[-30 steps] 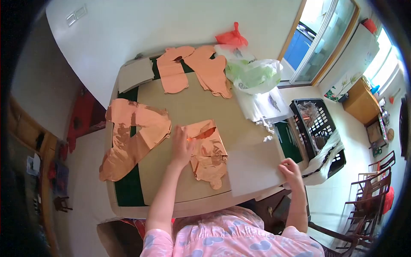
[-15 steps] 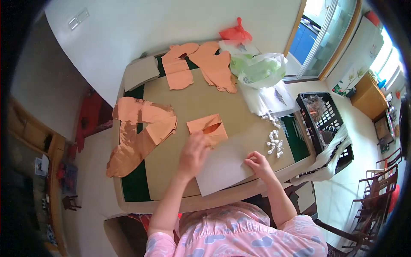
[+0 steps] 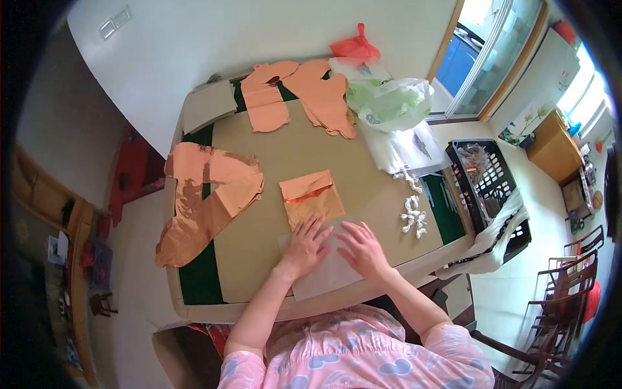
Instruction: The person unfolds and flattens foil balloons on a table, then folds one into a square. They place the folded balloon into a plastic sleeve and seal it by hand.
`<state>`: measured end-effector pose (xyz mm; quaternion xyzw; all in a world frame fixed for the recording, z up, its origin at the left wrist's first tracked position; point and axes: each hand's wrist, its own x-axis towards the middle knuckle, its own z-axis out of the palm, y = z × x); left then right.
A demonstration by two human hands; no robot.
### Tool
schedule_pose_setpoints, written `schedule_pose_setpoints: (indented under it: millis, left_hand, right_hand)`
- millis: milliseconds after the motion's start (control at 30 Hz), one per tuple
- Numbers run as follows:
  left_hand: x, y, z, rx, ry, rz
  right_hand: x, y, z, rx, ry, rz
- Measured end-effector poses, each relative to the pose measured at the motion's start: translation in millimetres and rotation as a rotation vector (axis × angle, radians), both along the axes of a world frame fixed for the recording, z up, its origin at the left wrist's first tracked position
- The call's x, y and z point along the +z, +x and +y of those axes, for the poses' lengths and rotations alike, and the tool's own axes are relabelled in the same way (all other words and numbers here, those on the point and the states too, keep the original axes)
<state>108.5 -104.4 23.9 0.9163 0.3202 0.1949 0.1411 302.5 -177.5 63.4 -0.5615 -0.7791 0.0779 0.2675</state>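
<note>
I am pressing my left hand (image 3: 304,247) and right hand (image 3: 363,251), fingers spread and clasping nothing, flat on the pale sheet (image 3: 327,277) overlapping the copper foil (image 3: 310,194); even, outward pressure seems best.

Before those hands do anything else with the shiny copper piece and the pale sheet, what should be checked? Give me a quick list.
1. Left hand flat on the pale translucent paper sheet: ok.
2. Right hand flat on the same sheet, fingers spread: ok.
3. Folded copper-coloured foil piece lies just beyond the fingertips, within reach: ok.
4. Sheet overlaps that foil piece's near edge: cannot tell.
5. Small white crumpled scraps lie apart from the sheet, to the right: ok.
6. Sheet free of creases under the palms: cannot tell.
</note>
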Motion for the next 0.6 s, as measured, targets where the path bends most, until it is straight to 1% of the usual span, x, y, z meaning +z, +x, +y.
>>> schedule_pose_setpoints:
  millis: [67, 167, 267, 333, 400, 500, 600]
  left_hand:
    - [2.3, -1.4, 2.7, 0.0, 0.004, 0.022]
    - [4.2, -1.4, 3.0, 0.035, 0.071, -0.055]
    - [0.8, -5.7, 18.3, 0.138, -0.223, -0.311]
    - [12.4, -8.5, 51.7, 0.276, -0.185, -0.433]
    - [31.7, -6.0, 92.5, 0.419, -0.072, -0.322]
    - [23.4, -5.6, 150.3, 0.476, 0.03, -0.014]
    - [16.5, 1.9, 177.5, 0.439, 0.039, 0.158]
  right_hand:
    - [-15.9, -6.8, 6.5, 0.002, -0.053, 0.008]
    - [-21.2, -9.8, 7.5, 0.005, -0.097, -0.016]
    - [-25.7, -9.0, 6.5, 0.005, -0.095, -0.063]
    - [-26.9, -9.1, 6.3, 0.003, -0.085, -0.078]
    - [-25.8, -9.8, 6.3, -0.003, -0.076, -0.076]
    - [-28.3, -9.7, 6.4, -0.009, -0.068, -0.084]
    - [-28.6, -8.9, 5.3, -0.003, -0.061, -0.065]
